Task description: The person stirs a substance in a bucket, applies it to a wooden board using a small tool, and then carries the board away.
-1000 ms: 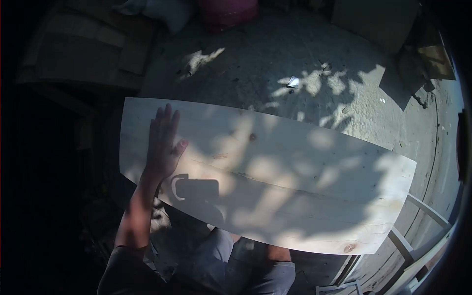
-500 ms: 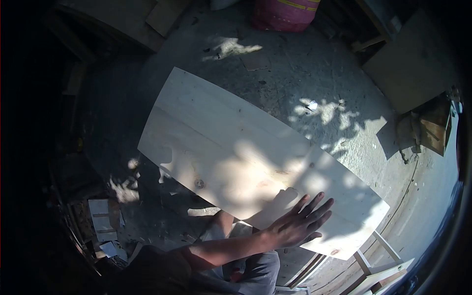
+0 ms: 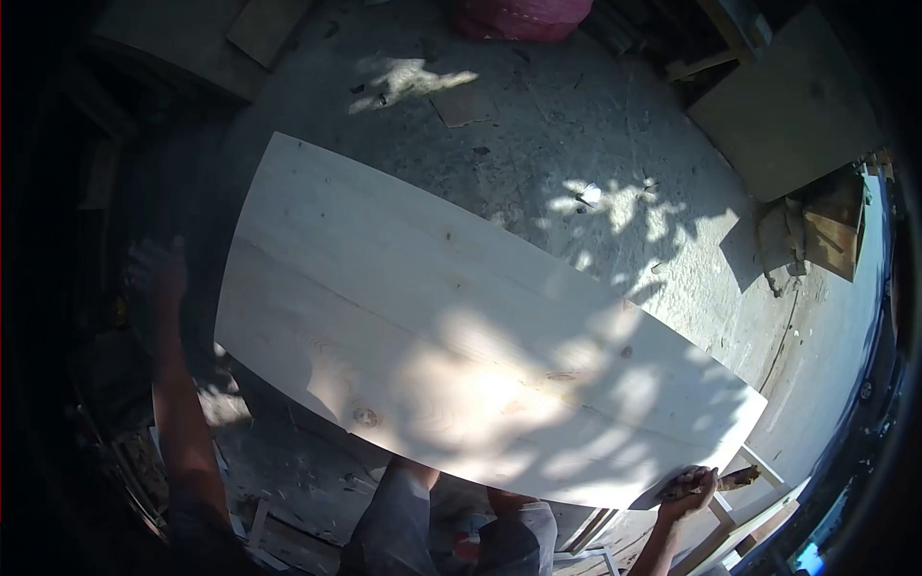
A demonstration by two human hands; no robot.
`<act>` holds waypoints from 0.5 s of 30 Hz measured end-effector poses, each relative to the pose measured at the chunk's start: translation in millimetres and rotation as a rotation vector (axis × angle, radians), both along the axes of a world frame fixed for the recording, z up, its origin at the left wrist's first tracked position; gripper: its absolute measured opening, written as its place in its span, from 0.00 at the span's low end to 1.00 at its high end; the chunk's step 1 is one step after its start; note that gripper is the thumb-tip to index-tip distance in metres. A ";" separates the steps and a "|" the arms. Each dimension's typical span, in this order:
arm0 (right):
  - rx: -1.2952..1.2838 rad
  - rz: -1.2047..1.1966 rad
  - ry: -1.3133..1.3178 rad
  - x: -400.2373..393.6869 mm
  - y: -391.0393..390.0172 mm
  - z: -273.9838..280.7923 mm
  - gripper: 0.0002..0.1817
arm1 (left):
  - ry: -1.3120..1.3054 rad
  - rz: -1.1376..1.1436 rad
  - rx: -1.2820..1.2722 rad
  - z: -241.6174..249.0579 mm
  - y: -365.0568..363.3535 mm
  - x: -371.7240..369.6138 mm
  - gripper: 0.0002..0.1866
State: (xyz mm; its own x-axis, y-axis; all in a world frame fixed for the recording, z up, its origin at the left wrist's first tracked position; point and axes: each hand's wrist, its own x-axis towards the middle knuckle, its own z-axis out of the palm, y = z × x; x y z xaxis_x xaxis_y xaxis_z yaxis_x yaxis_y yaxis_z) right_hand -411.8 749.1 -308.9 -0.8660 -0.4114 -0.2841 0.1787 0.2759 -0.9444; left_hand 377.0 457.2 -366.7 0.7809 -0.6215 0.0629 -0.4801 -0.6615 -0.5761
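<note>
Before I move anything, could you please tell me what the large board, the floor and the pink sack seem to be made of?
The large board looks like pale softwood, apparently unfinished, given its knots and grain. The floor seems bare concrete, grey and rough. The pink sack, dull and bulging, may be plastic or cloth; unclear.

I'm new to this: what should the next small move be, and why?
Perhaps rest the left hand on the board, steadying it: that hand is open beyond the board's left end, while the right hand is at the opposite end.
</note>
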 end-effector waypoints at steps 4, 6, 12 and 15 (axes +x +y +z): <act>-0.060 -0.180 -0.162 -7.1 0.2 -0.7 0.19 | 0.029 -0.559 -0.093 33.2 140.1 64.4 0.33; -0.019 -0.185 -0.130 -9.2 -1.5 -0.5 0.18 | 0.453 -0.534 -0.443 62.9 137.5 -61.4 0.33; 0.079 -0.167 -0.177 -22.5 -1.0 -3.5 0.18 | 1.397 -1.048 -0.163 60.7 139.5 -346.5 0.39; 0.045 -0.139 -0.116 -4.3 -16.7 6.0 0.19 | 1.429 -1.518 -0.042 32.7 143.3 -390.2 0.38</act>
